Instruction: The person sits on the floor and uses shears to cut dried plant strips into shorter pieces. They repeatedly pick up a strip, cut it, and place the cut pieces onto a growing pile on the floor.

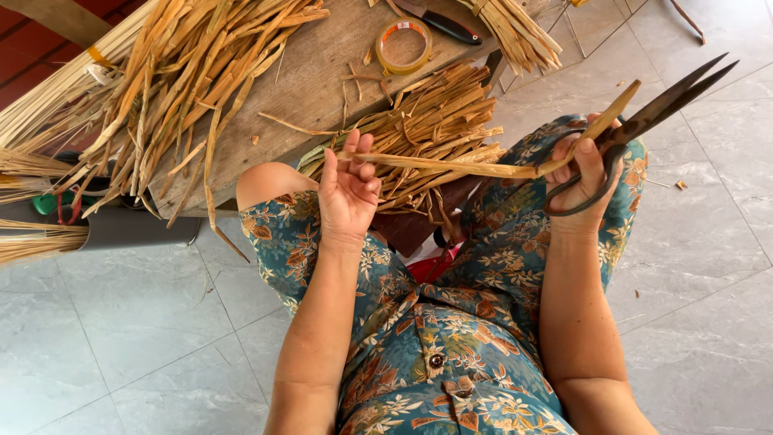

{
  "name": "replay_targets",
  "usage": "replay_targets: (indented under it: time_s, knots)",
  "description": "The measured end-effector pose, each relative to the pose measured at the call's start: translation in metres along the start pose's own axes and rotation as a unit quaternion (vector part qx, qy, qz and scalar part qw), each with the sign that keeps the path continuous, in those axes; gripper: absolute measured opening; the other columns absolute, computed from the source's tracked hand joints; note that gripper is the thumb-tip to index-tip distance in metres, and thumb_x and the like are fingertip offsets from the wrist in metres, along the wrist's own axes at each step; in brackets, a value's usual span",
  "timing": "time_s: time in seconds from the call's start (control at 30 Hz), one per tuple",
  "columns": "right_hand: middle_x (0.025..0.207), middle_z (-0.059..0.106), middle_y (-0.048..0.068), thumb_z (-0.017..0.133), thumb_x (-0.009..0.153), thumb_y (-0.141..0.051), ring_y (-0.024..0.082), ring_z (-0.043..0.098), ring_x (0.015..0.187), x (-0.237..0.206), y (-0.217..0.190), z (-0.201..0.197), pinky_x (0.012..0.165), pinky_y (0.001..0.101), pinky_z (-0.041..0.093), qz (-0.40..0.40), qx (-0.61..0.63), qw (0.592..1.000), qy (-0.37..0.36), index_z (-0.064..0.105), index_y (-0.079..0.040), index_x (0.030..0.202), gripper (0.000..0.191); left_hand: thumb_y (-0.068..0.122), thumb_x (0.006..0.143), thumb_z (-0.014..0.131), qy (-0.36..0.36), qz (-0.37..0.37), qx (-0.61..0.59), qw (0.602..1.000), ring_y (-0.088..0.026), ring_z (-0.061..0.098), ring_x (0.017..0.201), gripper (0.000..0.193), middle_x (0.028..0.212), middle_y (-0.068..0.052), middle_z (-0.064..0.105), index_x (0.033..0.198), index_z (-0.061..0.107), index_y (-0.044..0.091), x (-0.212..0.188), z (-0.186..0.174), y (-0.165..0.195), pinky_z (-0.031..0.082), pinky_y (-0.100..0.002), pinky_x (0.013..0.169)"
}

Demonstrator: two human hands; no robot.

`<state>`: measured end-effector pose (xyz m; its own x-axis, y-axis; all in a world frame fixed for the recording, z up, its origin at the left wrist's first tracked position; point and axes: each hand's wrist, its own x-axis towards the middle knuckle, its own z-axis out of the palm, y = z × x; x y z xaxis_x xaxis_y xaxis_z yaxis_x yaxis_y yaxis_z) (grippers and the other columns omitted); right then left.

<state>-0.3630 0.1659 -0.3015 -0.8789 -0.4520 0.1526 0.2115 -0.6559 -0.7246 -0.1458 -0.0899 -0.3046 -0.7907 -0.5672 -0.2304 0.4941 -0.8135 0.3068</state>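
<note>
My left hand (349,187) pinches one end of a long tan dried-leaf strip (451,166). The strip runs rightwards to my right hand (581,173), which grips large dark scissors (652,113) and also holds the strip's other end, which sticks up beside the blades. The scissor blades point up and to the right, slightly apart. Both hands hover above my knees, over a bundle of cut strips (427,129) resting on my lap and against the wooden board.
A wooden board (322,80) carries a big heap of dried strips (177,72), a roll of tape (403,46) and a dark-handled knife (443,22). Another bundle (519,32) lies at the top. Grey floor tiles (708,242) surround me, with small scraps.
</note>
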Motion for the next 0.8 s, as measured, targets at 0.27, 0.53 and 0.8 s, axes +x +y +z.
replay_targets:
  time_s: [0.27,0.53,0.8]
  knots:
    - [0.087,0.065,0.007,0.074,0.105,-0.008,0.014,0.06,0.066,0.006,0.014,0.006,0.053,0.024,0.044,-0.02,-0.091,0.994,0.048,0.056,-0.005,0.134,0.034,0.032,0.117,0.052,-0.259,-0.019,0.522,0.812,-0.009,0.061,0.073,0.043,0.105,-0.013,0.078,0.147,0.06,0.003,-0.05,0.037,-0.022,0.051,-0.022,0.066]
    - [0.088,0.074,0.002,0.076,0.089,-0.018,0.014,0.069,0.069,-0.005,0.066,0.031,0.052,0.0254,0.054,0.158,-0.477,0.863,-0.058,0.067,-0.017,0.126,0.037,0.039,0.108,0.042,-0.045,0.065,0.572,0.816,-0.007,0.054,0.049,0.049,0.068,-0.003,0.069,0.151,0.047,0.015,-0.019,0.027,0.006,0.042,-0.022,0.046]
    - [0.085,0.07,0.0,0.088,0.08,-0.034,0.01,0.062,0.072,-0.005,0.063,0.04,0.064,0.0279,0.049,0.137,-0.558,0.816,-0.063,0.066,-0.014,0.135,0.062,0.044,0.107,0.043,0.042,0.044,0.791,0.608,-0.016,0.071,0.059,0.041,0.06,-0.004,0.067,0.14,0.061,0.027,-0.017,0.01,0.005,0.055,-0.035,0.061]
